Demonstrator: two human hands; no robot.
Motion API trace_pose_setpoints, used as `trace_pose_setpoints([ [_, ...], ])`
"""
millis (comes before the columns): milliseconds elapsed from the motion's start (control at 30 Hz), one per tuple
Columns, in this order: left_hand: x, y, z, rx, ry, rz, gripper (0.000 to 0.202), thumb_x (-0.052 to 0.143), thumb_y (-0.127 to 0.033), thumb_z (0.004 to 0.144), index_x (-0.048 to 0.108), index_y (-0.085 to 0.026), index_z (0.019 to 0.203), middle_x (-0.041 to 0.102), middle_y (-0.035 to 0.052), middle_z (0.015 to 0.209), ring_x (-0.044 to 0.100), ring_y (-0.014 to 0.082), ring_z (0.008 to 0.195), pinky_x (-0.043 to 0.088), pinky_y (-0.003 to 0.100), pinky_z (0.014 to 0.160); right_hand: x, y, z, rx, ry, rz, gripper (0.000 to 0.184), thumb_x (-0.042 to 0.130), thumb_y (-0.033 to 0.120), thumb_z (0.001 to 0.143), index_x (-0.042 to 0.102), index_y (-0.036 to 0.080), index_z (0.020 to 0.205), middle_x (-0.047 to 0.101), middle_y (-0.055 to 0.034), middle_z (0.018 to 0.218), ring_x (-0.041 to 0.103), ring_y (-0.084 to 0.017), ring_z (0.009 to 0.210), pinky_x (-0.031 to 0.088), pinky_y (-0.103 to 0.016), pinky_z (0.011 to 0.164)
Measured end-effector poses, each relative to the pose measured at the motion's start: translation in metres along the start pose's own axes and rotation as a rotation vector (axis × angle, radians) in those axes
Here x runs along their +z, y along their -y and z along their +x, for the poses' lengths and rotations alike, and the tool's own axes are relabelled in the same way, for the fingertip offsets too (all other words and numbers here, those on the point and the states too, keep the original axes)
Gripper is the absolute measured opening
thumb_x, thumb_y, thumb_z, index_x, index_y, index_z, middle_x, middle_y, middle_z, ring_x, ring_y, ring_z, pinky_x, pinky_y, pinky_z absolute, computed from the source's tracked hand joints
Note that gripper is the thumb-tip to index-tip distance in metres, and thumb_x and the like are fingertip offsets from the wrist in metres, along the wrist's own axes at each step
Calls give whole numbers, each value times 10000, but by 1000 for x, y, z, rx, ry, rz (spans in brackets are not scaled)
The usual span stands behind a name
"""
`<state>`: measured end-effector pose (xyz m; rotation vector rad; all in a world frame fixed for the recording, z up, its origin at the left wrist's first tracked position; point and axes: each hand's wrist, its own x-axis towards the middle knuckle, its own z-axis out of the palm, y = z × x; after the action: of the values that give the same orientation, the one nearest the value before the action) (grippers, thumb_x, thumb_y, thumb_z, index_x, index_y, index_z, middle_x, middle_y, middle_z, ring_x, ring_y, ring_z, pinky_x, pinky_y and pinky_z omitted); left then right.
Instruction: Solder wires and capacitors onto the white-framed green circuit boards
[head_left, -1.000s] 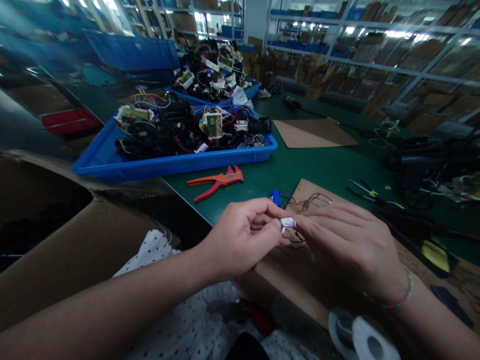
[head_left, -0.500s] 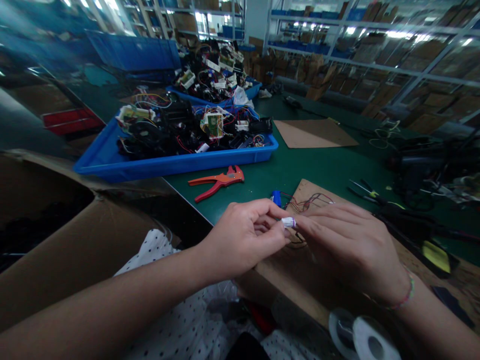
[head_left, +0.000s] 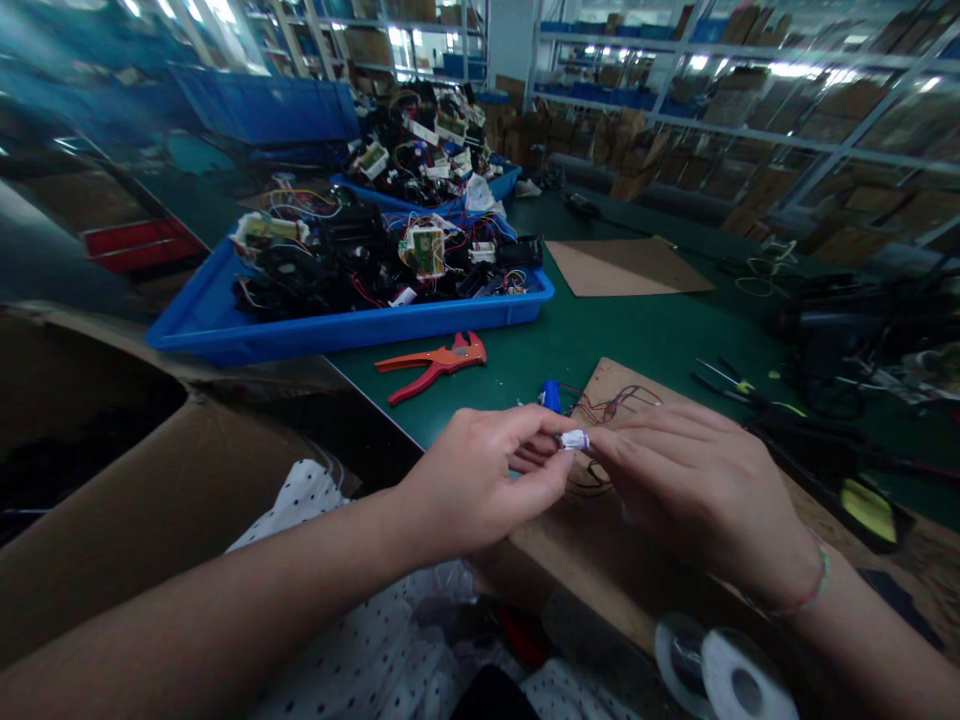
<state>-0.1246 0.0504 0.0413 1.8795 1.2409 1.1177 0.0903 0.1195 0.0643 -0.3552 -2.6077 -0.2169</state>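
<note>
My left hand and my right hand meet above a brown cardboard sheet at the table's near edge. Between their pinched fingertips sits a small white connector. Thin red and dark wires run from it across the cardboard to a small blue part. Both hands are closed on the connector. A thin bracelet circles my right wrist.
A red wire stripper lies on the green table. Blue trays piled with wired electronic parts stand behind it. A flat cardboard piece lies farther back. Pliers and dark tools sit right. An open carton is left; tape rolls near.
The hands have barely shifted. The left fingers have regripped the connector slightly and it sits a touch higher.
</note>
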Motion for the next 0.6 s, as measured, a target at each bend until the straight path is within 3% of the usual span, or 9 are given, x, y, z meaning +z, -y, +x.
trace_pose_setpoints([
  [133, -6, 8, -4, 304, 20, 481, 296, 515, -186, 1002, 609, -119, 1275, 741, 86, 1191, 732, 205, 1025, 599, 326, 901, 0, -1, -1, -10, 8, -43, 205, 591, 83, 887, 698, 135, 1055, 778, -66, 947, 724, -185, 860, 497, -332, 832],
  [300, -10, 12, -10, 349, 131, 796, 355, 491, -130, 985, 535, -88, 1335, 746, 107, 1133, 742, 222, 928, 613, 340, 776, 3, -2, 0, -39, 25, -56, 186, 577, 108, 906, 713, 118, 1032, 778, -69, 916, 723, -190, 830, 493, -337, 794],
  [433, -11, 9, -10, 350, 142, 851, 302, 474, -125, 978, 581, -96, 1258, 751, 100, 1053, 737, 226, 868, 597, 330, 712, 5, 0, 1, -50, 32, -43, 207, 553, 104, 920, 716, 113, 1048, 779, -71, 914, 721, -189, 818, 491, -339, 789],
  [600, -16, 3, -6, 265, 162, 679, 238, 471, -166, 998, 642, -127, 1158, 748, 75, 1054, 728, 228, 931, 581, 352, 809, 5, 1, 1, -35, 21, 5, 211, 562, 94, 910, 710, 126, 1057, 779, -59, 931, 724, -187, 825, 495, -339, 804],
])
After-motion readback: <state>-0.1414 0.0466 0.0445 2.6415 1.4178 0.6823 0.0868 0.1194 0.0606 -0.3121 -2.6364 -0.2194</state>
